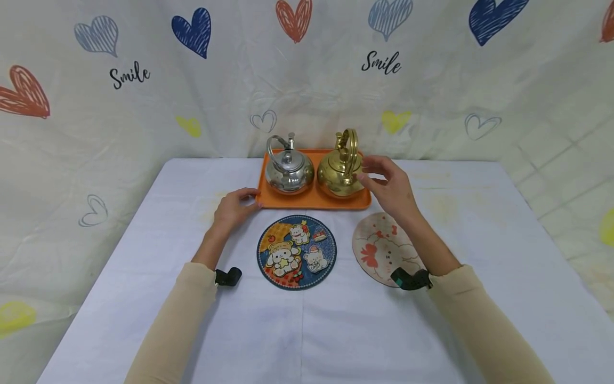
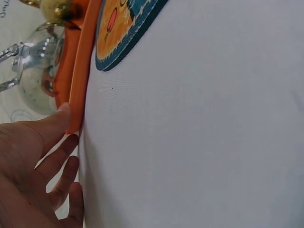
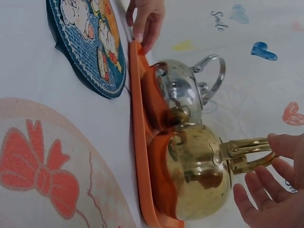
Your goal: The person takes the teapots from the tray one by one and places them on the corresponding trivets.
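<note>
An orange tray [image 1: 307, 201] at the back of the table bears a silver teapot [image 1: 289, 173] on its left and a gold teapot [image 1: 336, 170] on its right. My left hand [image 1: 235, 207] pinches the tray's front left corner, with the thumb [image 2: 59, 118] on the rim and the index fingertip at the corner's underside. Beside the gold teapot's raised handle [image 3: 247, 147] is my right hand [image 1: 390, 184], its thumb and fingers spread around the handle area without closing on it. Whether the right thumb touches the handle, I cannot tell.
Two round mats lie in front of the tray: a blue patchwork one [image 1: 297, 253] with cartoon animals, and a pale pink one [image 1: 379, 250] partly under my right forearm. A white cloth [image 1: 302, 330] covers the table. Behind it hangs a heart-printed curtain [image 1: 326, 80].
</note>
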Motion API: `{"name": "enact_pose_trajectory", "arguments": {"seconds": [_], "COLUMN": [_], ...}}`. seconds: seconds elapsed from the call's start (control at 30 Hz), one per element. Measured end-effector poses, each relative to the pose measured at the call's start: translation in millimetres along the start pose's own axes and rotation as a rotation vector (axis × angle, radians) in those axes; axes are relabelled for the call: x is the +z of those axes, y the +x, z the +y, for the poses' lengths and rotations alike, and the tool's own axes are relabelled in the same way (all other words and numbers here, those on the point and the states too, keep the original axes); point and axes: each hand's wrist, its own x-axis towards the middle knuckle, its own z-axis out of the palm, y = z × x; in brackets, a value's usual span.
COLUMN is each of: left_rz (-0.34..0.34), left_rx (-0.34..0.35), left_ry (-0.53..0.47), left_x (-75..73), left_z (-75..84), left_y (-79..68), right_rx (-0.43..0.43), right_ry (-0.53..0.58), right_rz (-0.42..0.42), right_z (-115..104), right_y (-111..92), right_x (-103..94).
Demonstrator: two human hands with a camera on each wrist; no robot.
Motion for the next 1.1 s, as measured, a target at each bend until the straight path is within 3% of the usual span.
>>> {"name": "enact_pose_trajectory", "arguments": {"seconds": [0.77, 1.1], "left_rz": [0.003, -0.002], "left_rx": [0.021, 0.032], "left_ry": [0.008, 0.002], "left_x": [1.0, -0.5], "left_z": [-3.6, -1.2], "left_y": [1.2, 0.3], "right_rx": [-0.018, 0.002], "right_ry": [0.072, 0.171], "right_rz": [-0.063, -0.061], "right_z": [-2, -4], "right_y": [7, 11], "right_x": [5.4, 7.6]}}
